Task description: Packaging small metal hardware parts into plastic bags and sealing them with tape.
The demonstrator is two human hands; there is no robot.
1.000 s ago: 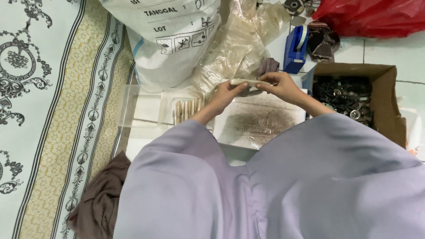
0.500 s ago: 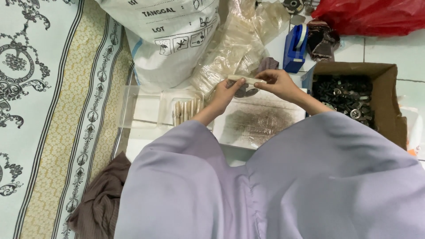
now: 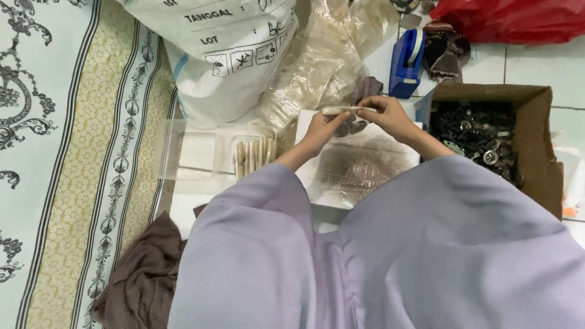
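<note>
Both of my hands hold one small narrow clear packet (image 3: pixel 342 110) level above a white tray (image 3: pixel 323 189) dusted with dark bits. My left hand (image 3: pixel 321 129) pinches its left end and my right hand (image 3: pixel 385 114) pinches its right end. A few small dark parts show just under the packet between my hands. Left of my hands, a row of finished narrow packets (image 3: pixel 255 155) stands in a clear plastic box (image 3: pixel 183 152). My wide lilac sleeves cover my forearms and the lower part of the view.
A cardboard box (image 3: pixel 539 131) of dark metal parts sits at right. Behind are a blue tape dispenser (image 3: pixel 406 64), a heap of clear plastic bags (image 3: pixel 329 58), a large white sack (image 3: pixel 225 55) and a red bag (image 3: pixel 518 18). A patterned mat (image 3: pixel 67 152) lies at left, brown cloth (image 3: pixel 143 280) below.
My hands have stayed at the same spot over the tray, still working the small packet between them; only the fingers shifted slightly.
</note>
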